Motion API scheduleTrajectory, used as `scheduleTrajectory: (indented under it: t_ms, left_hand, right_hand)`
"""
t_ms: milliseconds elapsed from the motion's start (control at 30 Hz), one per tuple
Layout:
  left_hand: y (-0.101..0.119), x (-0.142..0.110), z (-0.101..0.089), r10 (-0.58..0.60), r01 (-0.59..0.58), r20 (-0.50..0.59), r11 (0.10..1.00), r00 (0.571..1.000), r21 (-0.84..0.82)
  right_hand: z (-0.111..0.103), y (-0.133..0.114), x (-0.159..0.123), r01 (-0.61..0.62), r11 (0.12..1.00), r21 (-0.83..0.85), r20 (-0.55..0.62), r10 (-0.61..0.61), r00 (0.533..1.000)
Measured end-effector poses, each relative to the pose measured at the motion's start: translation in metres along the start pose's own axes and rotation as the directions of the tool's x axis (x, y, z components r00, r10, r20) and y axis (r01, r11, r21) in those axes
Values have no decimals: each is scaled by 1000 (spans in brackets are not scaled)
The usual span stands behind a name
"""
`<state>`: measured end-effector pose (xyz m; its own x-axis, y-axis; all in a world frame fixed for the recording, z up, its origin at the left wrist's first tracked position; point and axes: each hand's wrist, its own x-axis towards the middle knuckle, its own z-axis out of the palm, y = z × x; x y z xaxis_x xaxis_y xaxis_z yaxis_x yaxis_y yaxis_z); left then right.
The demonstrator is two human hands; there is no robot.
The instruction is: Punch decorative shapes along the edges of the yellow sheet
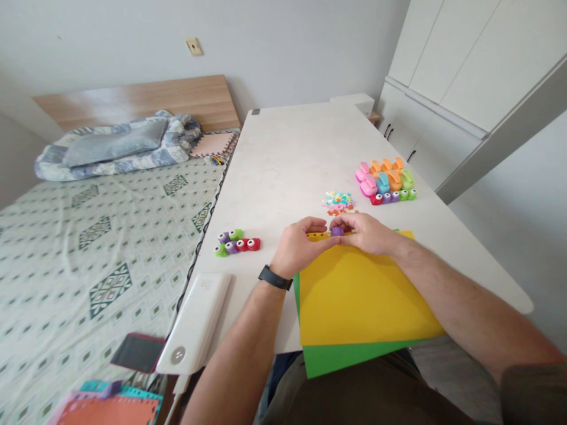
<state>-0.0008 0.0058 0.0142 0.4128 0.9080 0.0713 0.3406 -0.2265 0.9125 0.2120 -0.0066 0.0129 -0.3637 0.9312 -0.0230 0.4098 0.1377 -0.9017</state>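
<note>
A dark shirt (354,392) fills the near edge, and right above it the green sheet (345,358) pokes out from under the yellow sheet (363,301). And there's the action, at the yellow sheet's far edge: a small purple punch (337,231), with the right hand (367,233) on it, thumb and fingers narrowed around its body. In from the left comes the left hand (301,243), fingers curved at the far edge, thumb stretched across the yellow paper towards the punch, a gap between thumb and fingers; whether they grip the paper or touch the punch, I can't tell. Between them, a row of little holes (316,235) lines that edge! A black band (275,277) circles the left wrist.

Just beyond the hands, a scatter of coloured paper cut-outs (339,199) on the white table (283,153). Farther right, a crowd of punches (383,177) in pink, orange, blue and green, smaller ones along the near side. Over on the left, a little group of small punches (237,242) in green, purple and red. Nearer on the left, a long white device (197,319) lies at the table's edge, and beyond that edge stretches a patterned bed (133,224) with a rumpled quilt (179,144) at its far end.
</note>
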Motion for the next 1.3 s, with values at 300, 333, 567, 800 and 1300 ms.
scheduleTrajectory:
  t_ms: [300, 333, 567, 800, 1300]
  left_hand:
    - [1, 3, 1, 40, -51, 136, 996, 990, 73]
    - [1, 4, 1, 33, -47, 146, 995, 989, 89]
    - [0, 3, 2, 17, -35, 160, 993, 987, 114]
    - [-2, 3, 7, 11, -33, 156, 990, 988, 138]
    - [-6, 0, 1, -5, -12, 96, 985, 995, 175]
  right_hand:
    - [4, -1, 0, 6, 1000, -20, 21, -6, 1000]
    - [4, -1, 0, 7, 1000, -16, 23, -7, 1000]
    - [5, -7, -3, 13, 998, -58, 4, -13, 1000]
    - [4, -8, -5, 4, 992, -128, -8, -5, 1000]
    - [-2, -6, -3, 32, 994, -108, 55, -26, 998]
